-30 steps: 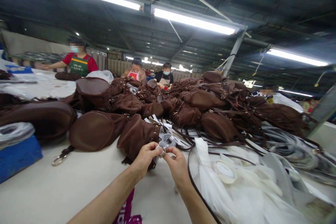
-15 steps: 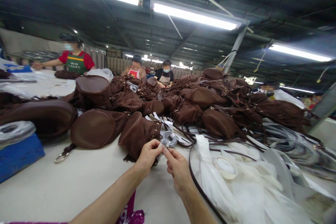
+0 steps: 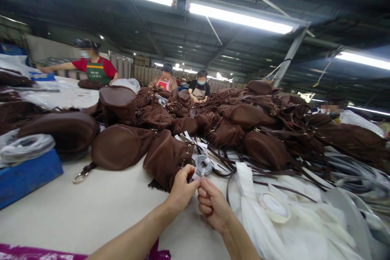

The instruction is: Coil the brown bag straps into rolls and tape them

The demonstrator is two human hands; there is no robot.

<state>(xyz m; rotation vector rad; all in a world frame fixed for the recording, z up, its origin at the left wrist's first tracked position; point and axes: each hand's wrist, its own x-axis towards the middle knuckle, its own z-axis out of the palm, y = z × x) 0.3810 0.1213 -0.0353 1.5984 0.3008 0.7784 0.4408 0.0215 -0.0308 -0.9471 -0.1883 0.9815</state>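
My left hand (image 3: 183, 187) and my right hand (image 3: 214, 203) meet over the pale table (image 3: 103, 207), thumbs and fingertips pinched close together. Between them is the near end of a coil wrapped in clear plastic (image 3: 203, 165), probably a rolled strap. The coil itself sticks out beyond my fingertips, away from me. Just behind my left hand lies a brown drawstring bag (image 3: 166, 158) with a fringe at its lower edge. Loose brown straps with white wrapping (image 3: 219, 162) spread out behind the coil.
A large heap of brown bags (image 3: 234, 118) fills the far side. On the left, a blue box (image 3: 30, 176) bears wrapped coils. At right, a tape roll (image 3: 275, 207) rests on white sheeting (image 3: 307, 227). Purple plastic (image 3: 39, 252) lies at the near edge. Several co-workers (image 3: 102, 69) stand beyond.
The view has shifted, so the scene sits further right. My fingertips have moved slightly nearer to me, still pinching the wrapped coil, which now shows more fully.
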